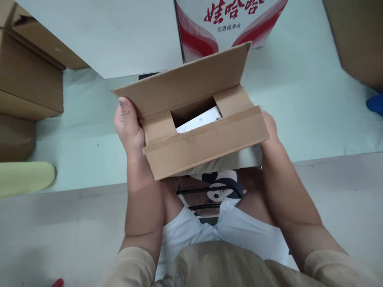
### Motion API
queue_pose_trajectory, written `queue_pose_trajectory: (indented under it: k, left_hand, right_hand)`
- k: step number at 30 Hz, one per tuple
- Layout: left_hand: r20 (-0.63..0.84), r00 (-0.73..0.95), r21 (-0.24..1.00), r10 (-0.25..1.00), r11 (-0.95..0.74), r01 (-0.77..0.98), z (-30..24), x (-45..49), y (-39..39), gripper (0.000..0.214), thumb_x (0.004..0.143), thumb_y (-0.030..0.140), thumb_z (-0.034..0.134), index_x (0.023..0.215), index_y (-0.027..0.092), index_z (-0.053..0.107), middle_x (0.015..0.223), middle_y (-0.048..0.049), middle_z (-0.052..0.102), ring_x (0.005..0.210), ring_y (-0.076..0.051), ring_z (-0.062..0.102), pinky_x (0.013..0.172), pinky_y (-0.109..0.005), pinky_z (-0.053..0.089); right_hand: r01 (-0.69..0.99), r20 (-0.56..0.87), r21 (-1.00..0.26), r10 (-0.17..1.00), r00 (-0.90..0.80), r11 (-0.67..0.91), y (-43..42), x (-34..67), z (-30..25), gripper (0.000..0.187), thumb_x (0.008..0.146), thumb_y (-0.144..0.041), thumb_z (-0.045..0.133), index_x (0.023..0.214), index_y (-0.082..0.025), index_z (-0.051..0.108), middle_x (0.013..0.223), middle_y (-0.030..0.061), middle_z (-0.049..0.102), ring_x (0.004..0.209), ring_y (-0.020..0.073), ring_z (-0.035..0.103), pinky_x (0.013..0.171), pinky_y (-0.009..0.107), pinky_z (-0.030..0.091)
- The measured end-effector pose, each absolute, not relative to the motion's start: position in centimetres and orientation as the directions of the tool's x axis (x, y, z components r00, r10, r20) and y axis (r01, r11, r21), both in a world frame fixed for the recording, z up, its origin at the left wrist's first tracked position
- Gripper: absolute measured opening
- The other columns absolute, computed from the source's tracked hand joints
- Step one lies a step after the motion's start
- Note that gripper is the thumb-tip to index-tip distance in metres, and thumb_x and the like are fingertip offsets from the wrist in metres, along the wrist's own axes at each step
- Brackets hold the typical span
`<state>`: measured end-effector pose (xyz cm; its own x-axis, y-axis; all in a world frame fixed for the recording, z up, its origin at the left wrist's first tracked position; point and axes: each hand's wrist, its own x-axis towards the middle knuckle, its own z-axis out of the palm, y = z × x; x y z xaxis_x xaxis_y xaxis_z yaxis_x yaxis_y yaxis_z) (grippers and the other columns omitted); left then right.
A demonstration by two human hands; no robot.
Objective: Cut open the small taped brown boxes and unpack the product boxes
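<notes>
A brown cardboard box (209, 139) is held up in front of me, tilted, with its top flaps spread out. Inside it lies a white item (200, 120), only partly visible between the flaps. My left hand (128, 125) grips the box's left end, its thumb against the base of the raised back flap. At the right end, my right hand (271, 125) is wrapped round the side of the box; most of its fingers are hidden behind the cardboard.
A white board or box (119, 32) and a red-and-white printed carton (227, 28) stand at the back of the pale green surface (299, 99). Brown cartons (30, 75) are stacked at left. A yellow-green object (26, 177) lies near the front edge; a blue object (375, 104) is far right.
</notes>
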<state>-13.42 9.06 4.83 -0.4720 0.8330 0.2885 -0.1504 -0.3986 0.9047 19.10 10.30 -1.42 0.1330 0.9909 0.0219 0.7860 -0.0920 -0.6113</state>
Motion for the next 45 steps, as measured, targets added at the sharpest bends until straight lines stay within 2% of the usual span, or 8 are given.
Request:
queue_pose_trajectory:
  k: [3,8,13,25,30,32,35,45]
  left_hand:
    - [0.302,-0.490,0.896,0.817,-0.419,-0.146,4.5,-13.8,8.9,0.059,0.066,0.070,0.082,0.076,0.018,0.055,0.071,0.0020,0.059,0.076,-0.010,0.060,0.071,-0.022,0.051]
    - [0.390,-0.554,0.885,0.736,-0.466,0.003,4.8,-14.5,7.8,0.069,0.048,0.055,0.098,0.064,0.019,0.040,0.058,0.0097,0.040,0.054,-0.003,0.035,0.054,-0.019,0.033]
    - [0.537,-0.485,0.842,0.691,-0.403,0.358,5.9,-14.3,5.8,0.068,0.073,0.045,0.089,0.053,0.019,0.029,0.053,0.0062,0.033,0.052,-0.008,0.028,0.051,-0.027,0.025]
    - [0.574,-0.387,0.816,0.722,-0.463,0.346,5.7,-14.7,5.5,0.044,0.073,0.045,0.086,0.056,0.024,0.051,0.053,0.0060,0.047,0.050,-0.011,0.038,0.053,-0.031,0.033]
    - [0.575,-0.291,0.816,0.764,-0.512,0.268,5.4,-15.1,6.1,0.036,0.071,0.048,0.088,0.071,0.024,0.061,0.075,-0.0004,0.066,0.077,-0.018,0.066,0.076,-0.037,0.053]
    - [0.606,-0.205,0.787,0.768,-0.543,0.292,5.1,-15.6,6.3,0.035,0.072,0.049,0.087,0.077,0.024,0.062,0.090,-0.0030,0.070,0.091,-0.021,0.068,0.089,-0.043,0.055]
    - [0.628,-0.040,0.733,0.777,-0.574,0.365,5.1,-16.2,6.2,0.035,0.074,0.054,0.085,0.082,0.025,0.066,0.113,-0.0058,0.069,0.111,-0.025,0.066,0.102,-0.050,0.054]
    - [0.530,0.377,0.623,0.760,-0.650,0.435,6.6,-16.2,3.8,0.041,0.093,0.061,0.059,0.095,0.027,0.081,0.157,-0.0041,0.039,0.146,-0.034,0.035,0.128,-0.054,0.029]
  right_hand:
    - [0.716,0.107,-0.688,0.960,0.257,-0.115,10.5,18.4,-0.4,0.017,0.079,-0.022,0.055,0.094,-0.022,0.064,0.084,0.0032,0.056,0.072,0.0141,0.045,0.071,0.030,0.037]
    - [0.290,0.253,-0.942,0.922,0.291,0.167,9.5,15.7,3.3,0.014,0.069,-0.025,0.057,0.081,-0.018,0.062,0.074,-0.0008,0.053,0.065,0.0092,0.046,0.062,0.026,0.036]
    - [0.065,0.180,-0.984,0.939,0.292,0.169,9.1,14.0,5.9,0.013,0.056,-0.022,0.061,0.067,-0.017,0.064,0.064,-0.0017,0.058,0.058,0.0077,0.048,0.055,0.024,0.033]
    - [0.330,0.524,-0.829,0.834,0.174,0.452,7.2,14.3,7.7,0.015,0.066,-0.007,0.060,0.069,-0.018,0.070,0.075,0.0014,0.064,0.077,0.0132,0.063,0.067,0.029,0.048]
    - [0.107,0.498,-0.866,0.859,0.120,0.488,7.0,14.2,7.2,0.007,0.075,-0.019,0.078,0.074,-0.020,0.071,0.079,0.0028,0.072,0.079,0.0155,0.069,0.075,0.033,0.055]
    - [0.000,0.503,-0.864,0.863,0.058,0.504,7.0,14.3,6.8,0.024,0.076,-0.039,0.084,0.090,-0.022,0.074,0.084,0.0039,0.075,0.084,0.0185,0.072,0.078,0.035,0.056]
    - [-0.065,0.529,-0.847,0.848,-0.028,0.527,7.2,14.6,6.3,0.053,0.072,-0.065,0.082,0.107,-0.026,0.074,0.090,0.0053,0.076,0.086,0.0208,0.071,0.078,0.037,0.055]
    - [0.172,0.655,-0.754,0.747,0.114,0.634,6.5,13.3,7.5,0.054,0.077,-0.077,0.065,0.081,-0.024,0.075,0.068,0.0038,0.066,0.068,0.0200,0.062,0.066,0.038,0.044]
